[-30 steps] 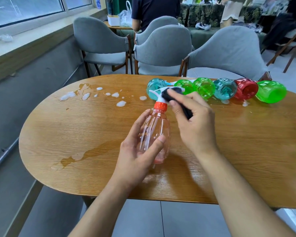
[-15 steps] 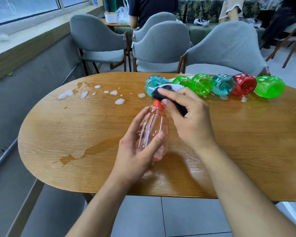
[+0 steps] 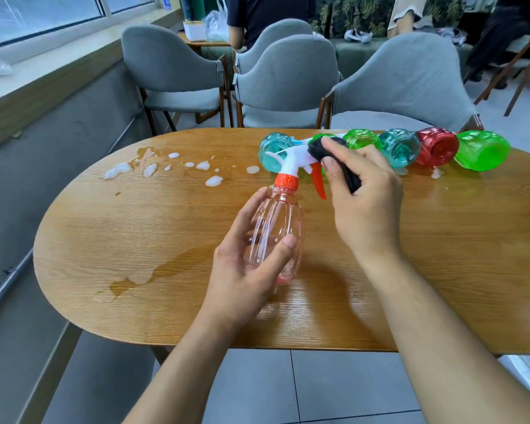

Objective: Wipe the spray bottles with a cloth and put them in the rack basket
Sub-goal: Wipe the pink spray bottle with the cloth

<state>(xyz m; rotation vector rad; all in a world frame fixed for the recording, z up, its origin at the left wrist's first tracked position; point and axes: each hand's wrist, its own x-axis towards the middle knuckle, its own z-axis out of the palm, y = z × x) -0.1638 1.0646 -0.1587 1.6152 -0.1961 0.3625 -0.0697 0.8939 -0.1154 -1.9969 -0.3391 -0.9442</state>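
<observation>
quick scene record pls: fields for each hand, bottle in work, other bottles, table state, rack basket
left hand: grips the body of the clear pink spray bottle, held over the table
right hand: pinches a dark cloth against the bottle's white spray head
trigger: orange, uncovered
other bottles: row lying on their sides at the far edge, teal, green, teal, red, green; one more green mostly hidden behind the cloth
table: wooden, white foam blobs and a wet streak
rack basket: not in view
</observation>
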